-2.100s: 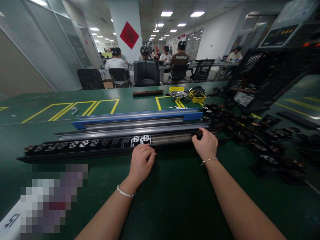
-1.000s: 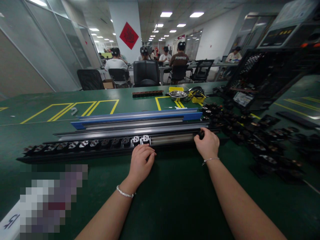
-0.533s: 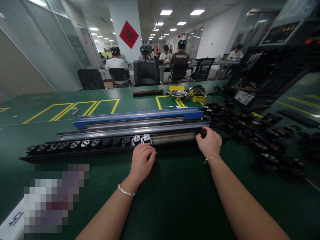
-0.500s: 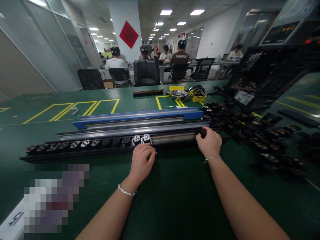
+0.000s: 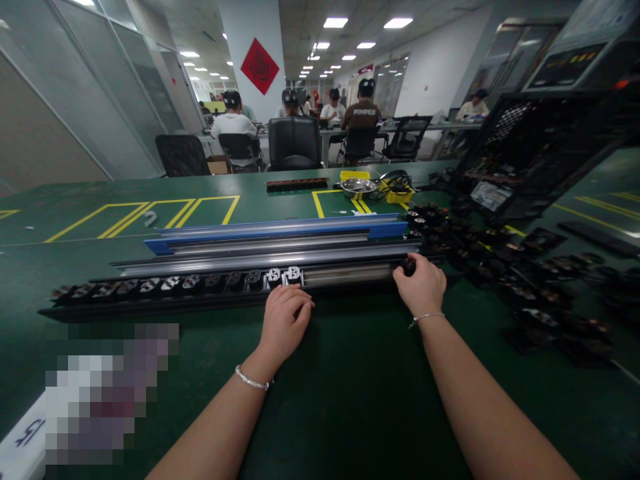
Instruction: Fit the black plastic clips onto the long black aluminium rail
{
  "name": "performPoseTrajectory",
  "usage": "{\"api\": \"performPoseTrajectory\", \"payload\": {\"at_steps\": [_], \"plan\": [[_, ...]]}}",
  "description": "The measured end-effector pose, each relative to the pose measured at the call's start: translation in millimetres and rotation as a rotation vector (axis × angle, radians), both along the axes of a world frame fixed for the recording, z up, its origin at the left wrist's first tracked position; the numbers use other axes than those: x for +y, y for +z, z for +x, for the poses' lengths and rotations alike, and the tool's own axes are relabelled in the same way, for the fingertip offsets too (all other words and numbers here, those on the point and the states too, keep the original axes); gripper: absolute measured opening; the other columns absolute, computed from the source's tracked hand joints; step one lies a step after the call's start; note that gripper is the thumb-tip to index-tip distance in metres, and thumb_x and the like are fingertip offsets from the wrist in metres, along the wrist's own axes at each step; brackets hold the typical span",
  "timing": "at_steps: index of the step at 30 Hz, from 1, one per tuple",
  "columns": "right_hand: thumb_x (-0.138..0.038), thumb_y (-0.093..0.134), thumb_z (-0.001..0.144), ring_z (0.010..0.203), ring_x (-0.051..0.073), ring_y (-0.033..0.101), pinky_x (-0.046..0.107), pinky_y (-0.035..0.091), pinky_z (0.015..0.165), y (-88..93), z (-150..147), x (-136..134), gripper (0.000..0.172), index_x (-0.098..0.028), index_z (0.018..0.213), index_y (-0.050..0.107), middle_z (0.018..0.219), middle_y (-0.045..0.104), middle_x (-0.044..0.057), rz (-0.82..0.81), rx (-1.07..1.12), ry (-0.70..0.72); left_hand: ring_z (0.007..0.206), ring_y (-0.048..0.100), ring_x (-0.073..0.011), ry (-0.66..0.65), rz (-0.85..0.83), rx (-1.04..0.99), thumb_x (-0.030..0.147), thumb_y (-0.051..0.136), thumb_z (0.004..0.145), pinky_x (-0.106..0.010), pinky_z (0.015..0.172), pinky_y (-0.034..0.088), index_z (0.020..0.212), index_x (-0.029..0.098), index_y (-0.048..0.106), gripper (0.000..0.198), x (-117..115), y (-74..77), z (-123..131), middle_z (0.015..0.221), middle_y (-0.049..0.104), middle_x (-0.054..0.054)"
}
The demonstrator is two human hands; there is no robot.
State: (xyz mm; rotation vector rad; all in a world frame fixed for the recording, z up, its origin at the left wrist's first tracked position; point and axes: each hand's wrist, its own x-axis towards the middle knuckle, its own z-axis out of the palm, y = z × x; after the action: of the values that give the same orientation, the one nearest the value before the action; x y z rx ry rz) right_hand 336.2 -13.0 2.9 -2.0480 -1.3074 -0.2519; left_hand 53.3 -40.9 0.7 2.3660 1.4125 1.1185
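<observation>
A long black track (image 5: 165, 308) lies across the table with a row of black socket modules seated in its left part. The two modules nearest the middle, one a pale-faced socket module (image 5: 294, 275), show white faces; right of them the channel (image 5: 350, 274) shows bare metal. My left hand (image 5: 287, 317) rests on the front edge of the track, just below those two. Its fingers lie side by side, slightly bent, thumb apart, gripping nothing. At the track's right end, my right hand (image 5: 423, 283) is closed on a small black part (image 5: 409, 267), mostly hidden by the fingers.
Behind lie a grey metal rail (image 5: 270, 257) and a blue-edged rail (image 5: 200, 233). Loose black modules (image 5: 535, 287) are heaped right, near a black case (image 5: 505, 147). Farther back are a metal bowl (image 5: 359, 188) and a black strip (image 5: 297, 185). People sit beyond the table.
Almost nothing differs. The view has shifted very slightly; both hands keep their places on the track, and the small black part stays in my right hand.
</observation>
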Motion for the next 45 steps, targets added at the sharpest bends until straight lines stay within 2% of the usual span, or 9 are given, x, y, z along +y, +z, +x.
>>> {"api": "performPoseTrajectory", "payload": {"at_steps": [13, 23, 45], "plan": [[-0.034, 0.047, 0.073, 0.091, 0.026, 0.057, 0.041, 0.037, 0.089, 1.3, 9, 2, 0.042, -0.017, 0.110, 0.060, 0.093, 0.065, 0.010, -0.037, 0.003, 0.012, 0.106, 0.058, -0.0199, -0.002, 0.011, -0.008, 0.021, 0.051, 0.084, -0.045, 0.101, 0.034, 0.077, 0.023, 0.066, 0.017, 0, -0.7, -1, 0.089, 0.072, 0.000], [-0.032, 0.049, 0.071, 0.097, 0.027, 0.055, 0.043, 0.037, 0.090, -3.4, 19, 3, 0.041, -0.018, 0.109, 0.058, 0.102, 0.063, 0.011, 0.026, -0.029, 0.061, 0.107, 0.058, -0.0202, 0.003, -0.011, 0.000, 0.020, 0.050, 0.084, -0.045, 0.101, 0.034, 0.077, 0.024, 0.067, 0.018, -1, 0.9, 0, 0.090, 0.072, 0.000], [-0.030, 0.050, 0.069, 0.092, 0.027, 0.057, 0.044, 0.040, 0.090, -5.2, 29, 6, 0.042, -0.016, 0.106, 0.062, 0.097, 0.065, 0.012, 0.053, -0.025, 0.055, 0.107, 0.058, -0.0196, 0.003, 0.005, 0.006, 0.020, 0.050, 0.084, -0.044, 0.102, 0.034, 0.077, 0.024, 0.066, 0.018, 0, -0.7, -1, 0.089, 0.072, 0.000]]}}
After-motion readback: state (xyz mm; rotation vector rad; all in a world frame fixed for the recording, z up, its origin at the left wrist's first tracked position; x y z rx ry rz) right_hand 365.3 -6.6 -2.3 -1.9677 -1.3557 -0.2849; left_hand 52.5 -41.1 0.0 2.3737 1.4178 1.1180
